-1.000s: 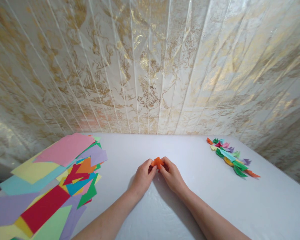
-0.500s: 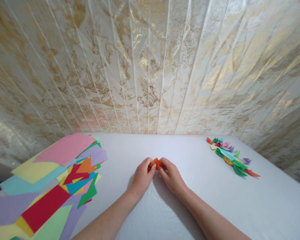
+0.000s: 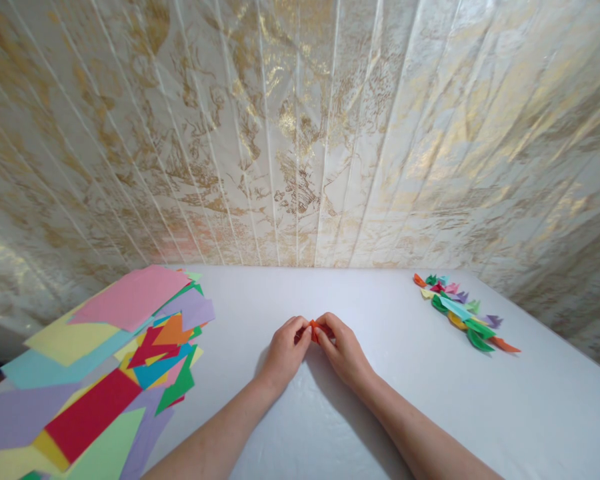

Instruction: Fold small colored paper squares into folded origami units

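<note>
A small folded orange paper piece (image 3: 313, 327) is pinched between the fingertips of both my hands at the middle of the white table (image 3: 390, 413). My left hand (image 3: 285, 352) grips its left side with curled fingers. My right hand (image 3: 343, 351) grips its right side, fingers closed over it. Most of the paper is hidden between the fingers; only a sliver of orange shows.
A loose heap of coloured paper sheets and offcuts (image 3: 105, 360) covers the table's left side. A row of several small folded paper pieces (image 3: 460, 313) lies at the right. A gold-patterned wall (image 3: 300, 133) rises just behind the table.
The orange piece has been pressed smaller and flatter between my fingers, so less of it shows. Both hands stayed in place.
</note>
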`<control>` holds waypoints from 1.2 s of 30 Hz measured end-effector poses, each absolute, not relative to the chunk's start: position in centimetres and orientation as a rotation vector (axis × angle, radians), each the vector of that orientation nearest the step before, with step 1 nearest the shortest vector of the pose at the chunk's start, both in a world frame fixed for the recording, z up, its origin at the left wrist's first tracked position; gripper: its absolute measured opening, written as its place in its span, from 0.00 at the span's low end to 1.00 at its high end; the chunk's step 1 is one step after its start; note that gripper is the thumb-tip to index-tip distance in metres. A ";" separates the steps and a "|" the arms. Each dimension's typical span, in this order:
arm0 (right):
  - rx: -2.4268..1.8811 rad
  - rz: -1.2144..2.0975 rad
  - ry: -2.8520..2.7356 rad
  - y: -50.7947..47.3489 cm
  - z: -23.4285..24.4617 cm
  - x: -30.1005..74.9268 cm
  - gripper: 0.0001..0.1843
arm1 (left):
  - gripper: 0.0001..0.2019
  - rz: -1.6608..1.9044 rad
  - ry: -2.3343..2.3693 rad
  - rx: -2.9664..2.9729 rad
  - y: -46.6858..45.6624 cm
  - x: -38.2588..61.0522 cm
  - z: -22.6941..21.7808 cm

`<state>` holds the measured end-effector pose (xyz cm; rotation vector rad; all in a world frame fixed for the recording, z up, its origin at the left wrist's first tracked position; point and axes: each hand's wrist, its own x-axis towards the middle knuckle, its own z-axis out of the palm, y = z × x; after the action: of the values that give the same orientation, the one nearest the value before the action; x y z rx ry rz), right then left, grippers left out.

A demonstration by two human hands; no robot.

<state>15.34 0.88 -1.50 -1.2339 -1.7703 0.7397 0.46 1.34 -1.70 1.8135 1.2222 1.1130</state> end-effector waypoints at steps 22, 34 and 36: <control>-1.246 0.777 -1.745 0.7 -1.1 15.2 0.06 | 0.09 1.132 1.139 1.641 1.4 0.4 -1.5; -1.211 0.841 -1.682 0.5 -0.7 15.2 0.06 | 0.07 1.131 1.121 1.596 1.5 0.6 -1.5; -1.208 0.862 -1.661 0.6 -0.7 15.2 0.08 | 0.07 1.135 1.114 1.586 1.5 0.5 -1.5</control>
<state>15.16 0.58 -0.68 -1.2082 -1.6614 0.8623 0.54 1.49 -1.54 1.5862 1.1138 1.1351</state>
